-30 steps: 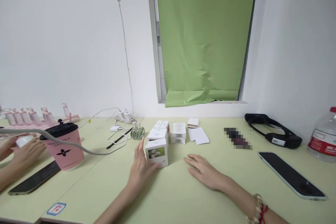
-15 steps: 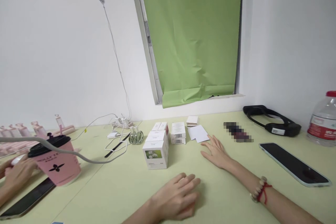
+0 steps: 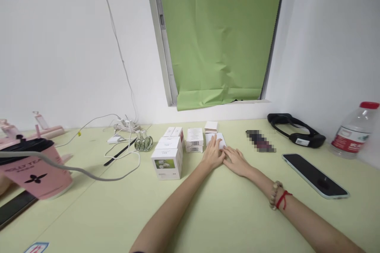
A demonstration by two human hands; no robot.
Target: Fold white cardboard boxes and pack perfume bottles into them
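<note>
My left hand [image 3: 213, 155] lies over white paper cards [image 3: 222, 139], its fingers apart and stretched forward. Beside it, my right hand [image 3: 236, 162] rests flat at the cards' right edge, fingers extended, the two hands meeting at the fingertips. Part of the cards is hidden under my fingers. Just behind them stands a small open white box [image 3: 211, 127]. To the left are two stacked white boxes with barcodes [image 3: 194, 140] and a row of white boxes with a flower picture [image 3: 166, 163].
Glass bottles [image 3: 143, 142] and tangled white cables [image 3: 124, 128] lie farther left, near a pink cup [image 3: 44, 174] with a grey cable across it. On the right are a phone [image 3: 315, 176], a black headset [image 3: 297, 132], a pixelated dark item [image 3: 261, 141] and a water bottle [image 3: 350, 134].
My left hand has moved forward from the near table onto the cards, and its fingers have uncurled. The right hand stays by the cards. The view has shifted slightly.
</note>
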